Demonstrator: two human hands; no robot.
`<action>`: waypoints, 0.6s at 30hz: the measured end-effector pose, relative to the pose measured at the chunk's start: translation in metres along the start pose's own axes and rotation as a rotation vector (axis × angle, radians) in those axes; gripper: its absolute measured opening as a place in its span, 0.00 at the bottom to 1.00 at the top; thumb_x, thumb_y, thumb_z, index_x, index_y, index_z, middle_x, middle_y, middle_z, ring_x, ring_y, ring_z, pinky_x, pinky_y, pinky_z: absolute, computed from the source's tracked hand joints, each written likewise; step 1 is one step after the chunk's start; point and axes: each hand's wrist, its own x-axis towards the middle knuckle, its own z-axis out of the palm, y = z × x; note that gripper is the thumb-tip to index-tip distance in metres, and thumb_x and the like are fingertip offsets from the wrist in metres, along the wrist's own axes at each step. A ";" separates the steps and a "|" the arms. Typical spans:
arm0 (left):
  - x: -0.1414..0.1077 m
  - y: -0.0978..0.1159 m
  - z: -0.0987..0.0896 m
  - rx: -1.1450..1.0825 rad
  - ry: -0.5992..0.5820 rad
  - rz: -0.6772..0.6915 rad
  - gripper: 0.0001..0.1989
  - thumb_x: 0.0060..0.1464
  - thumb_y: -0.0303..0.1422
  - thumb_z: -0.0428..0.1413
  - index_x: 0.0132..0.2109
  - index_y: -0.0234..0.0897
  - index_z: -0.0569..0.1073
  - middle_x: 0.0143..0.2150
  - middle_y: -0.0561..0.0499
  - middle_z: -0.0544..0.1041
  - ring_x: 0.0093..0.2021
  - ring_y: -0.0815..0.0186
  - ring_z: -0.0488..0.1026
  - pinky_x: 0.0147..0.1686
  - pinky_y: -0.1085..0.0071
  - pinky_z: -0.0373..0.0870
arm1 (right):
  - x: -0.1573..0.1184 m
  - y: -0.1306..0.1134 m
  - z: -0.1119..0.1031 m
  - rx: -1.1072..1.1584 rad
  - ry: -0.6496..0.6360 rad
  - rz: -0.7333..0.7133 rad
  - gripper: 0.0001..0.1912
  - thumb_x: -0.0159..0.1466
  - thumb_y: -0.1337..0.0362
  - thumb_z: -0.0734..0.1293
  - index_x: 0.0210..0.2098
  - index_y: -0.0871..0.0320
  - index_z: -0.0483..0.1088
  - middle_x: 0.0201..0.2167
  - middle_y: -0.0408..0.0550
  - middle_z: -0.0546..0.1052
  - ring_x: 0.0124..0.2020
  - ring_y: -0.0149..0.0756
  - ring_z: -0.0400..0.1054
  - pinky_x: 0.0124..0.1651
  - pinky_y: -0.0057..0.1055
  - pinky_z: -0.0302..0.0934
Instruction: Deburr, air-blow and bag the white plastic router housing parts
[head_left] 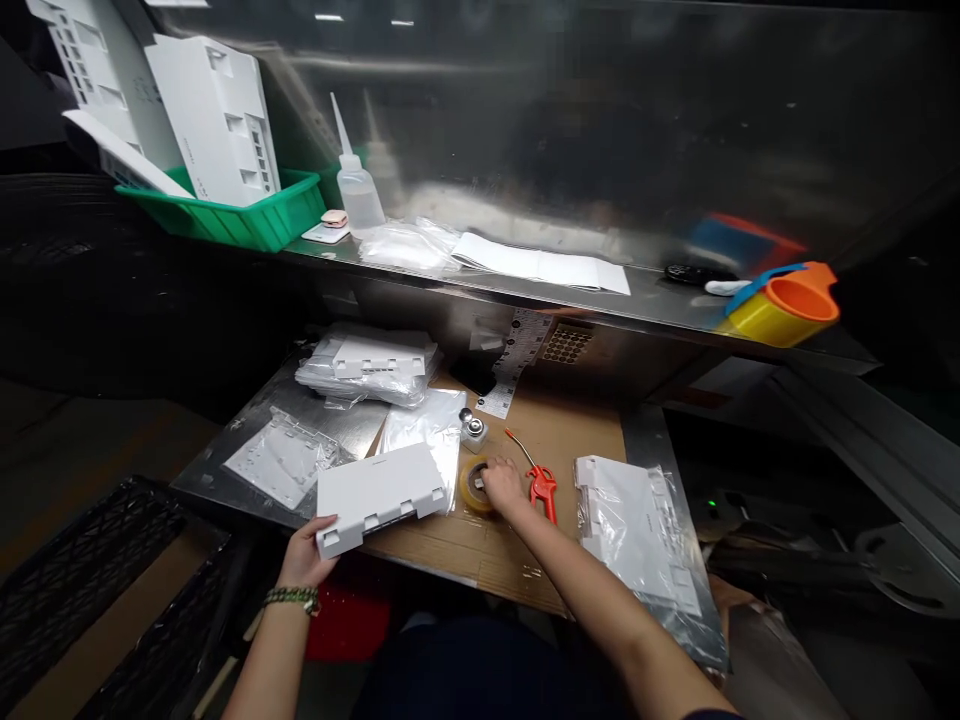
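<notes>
My left hand [307, 556] grips the near left corner of a white plastic housing [386, 487], which is tilted, with notches and slots along its near edge. My right hand [504, 484] reaches over a roll of yellowish tape [474, 498], its fingers curled at the hole. A small pale piece shows by the fingertips, too small to name. A red air blow gun [543, 486] lies just right of that hand. Behind the tape stands a small clear bottle with a metal top [473, 431]. Clear plastic bags [431, 420] lie behind the housing.
Bagged white housings [637, 525] lie at right; more bags and a housing [379, 358] are stacked at back left. A shelf [645, 300] crosses behind, holding a green bin [277, 215], a squeeze bottle [360, 190] and a yellow-orange tape dispenser [784, 310]. A black crate [127, 590] stands left.
</notes>
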 end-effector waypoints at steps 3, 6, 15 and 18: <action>0.011 -0.009 0.013 0.154 0.049 0.059 0.23 0.49 0.25 0.60 0.53 0.28 0.75 0.47 0.34 0.83 0.52 0.43 0.79 0.49 0.52 0.79 | -0.016 0.003 -0.011 0.295 0.109 0.038 0.16 0.70 0.57 0.67 0.53 0.59 0.71 0.51 0.52 0.76 0.47 0.40 0.74 0.50 0.43 0.72; 0.002 -0.012 0.026 0.357 0.141 0.141 0.27 0.49 0.30 0.63 0.55 0.22 0.72 0.61 0.24 0.72 0.68 0.34 0.61 0.65 0.43 0.60 | -0.048 0.002 -0.032 0.610 0.199 0.010 0.16 0.72 0.57 0.63 0.53 0.59 0.72 0.45 0.52 0.79 0.43 0.39 0.76 0.46 0.38 0.73; -0.158 0.028 0.150 1.001 -0.735 0.808 0.25 0.63 0.43 0.58 0.66 0.50 0.66 0.66 0.49 0.70 0.67 0.57 0.64 0.66 0.57 0.61 | -0.158 -0.023 -0.099 1.030 0.323 -0.101 0.11 0.62 0.57 0.75 0.40 0.55 0.76 0.36 0.46 0.82 0.37 0.36 0.77 0.41 0.31 0.68; -0.192 0.038 0.183 1.143 -0.900 0.941 0.13 0.69 0.41 0.50 0.55 0.44 0.72 0.50 0.50 0.78 0.51 0.62 0.76 0.50 0.64 0.72 | -0.180 -0.017 -0.114 0.944 0.411 -0.156 0.06 0.63 0.59 0.75 0.38 0.54 0.79 0.35 0.45 0.83 0.37 0.36 0.77 0.43 0.32 0.68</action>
